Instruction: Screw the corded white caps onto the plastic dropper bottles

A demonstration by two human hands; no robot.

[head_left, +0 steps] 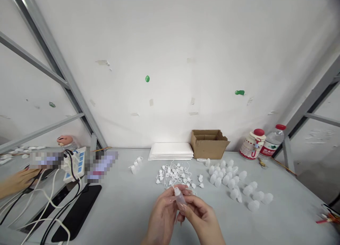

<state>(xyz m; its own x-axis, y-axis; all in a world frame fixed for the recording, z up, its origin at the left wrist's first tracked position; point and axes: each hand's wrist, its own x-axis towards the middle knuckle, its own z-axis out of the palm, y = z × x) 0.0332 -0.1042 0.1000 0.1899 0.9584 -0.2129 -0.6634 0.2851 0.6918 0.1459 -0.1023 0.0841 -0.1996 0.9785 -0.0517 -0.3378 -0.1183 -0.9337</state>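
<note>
A small translucent bottle [180, 198] with a narrow white neck is held tilted at the bottom centre. My right hand [200, 213] pinches its lower part between thumb and fingers. Curled around its left side, my left hand [166, 211] touches the bottle near the neck with thumb and fingers. Just beyond my hands lies a loose pile of small white caps with thin straps [174, 173]. Many frosted bottles [228, 174] are scattered to the right. A few small white pieces [136, 165] stand together to the left of the pile.
A stack of white sheets [171, 151] and an open cardboard box [209, 149] stand by the wall. At right are a cream jar [252, 144] and a water bottle [273, 140]. A power strip [75, 164], cables, a black device [78, 211] and another person's hand [23, 181] are left.
</note>
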